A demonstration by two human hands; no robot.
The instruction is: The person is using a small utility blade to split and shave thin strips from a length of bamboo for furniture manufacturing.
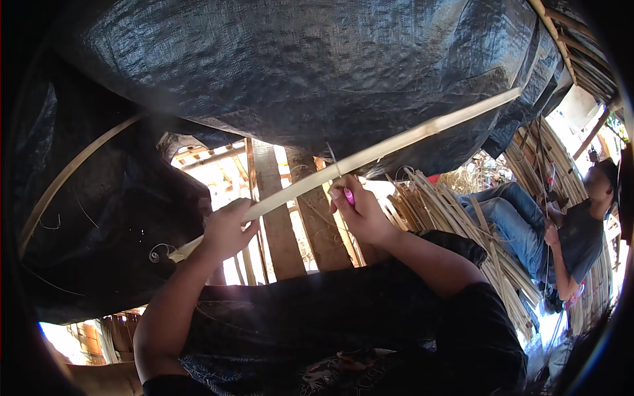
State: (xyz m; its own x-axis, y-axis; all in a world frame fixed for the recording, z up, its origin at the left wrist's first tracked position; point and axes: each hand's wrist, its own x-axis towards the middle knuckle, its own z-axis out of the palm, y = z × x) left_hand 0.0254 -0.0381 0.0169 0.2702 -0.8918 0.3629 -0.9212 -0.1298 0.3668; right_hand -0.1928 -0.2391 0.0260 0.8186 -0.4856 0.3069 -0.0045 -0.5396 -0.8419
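A long pale bamboo strip (396, 142) slants across the view, from low at the left up to the far right. My left hand (228, 231) is closed around it near its lower end. In my closed right hand (363, 212) is a knife with a pink handle (349, 197). Its thin blade (331, 153) points up and crosses the strip; whether the edge cuts into the strip cannot be made out. A thin curled shaving (158, 251) hangs by the strip's lower end.
Black plastic sheeting (277, 66) spreads ahead and to the left, with a curved strip (72, 165) along it. Wooden planks (274, 231) with bright gaps lie below my hands. Bundled bamboo strips (456, 218) lie at the right, near a seated person in jeans (515, 221).
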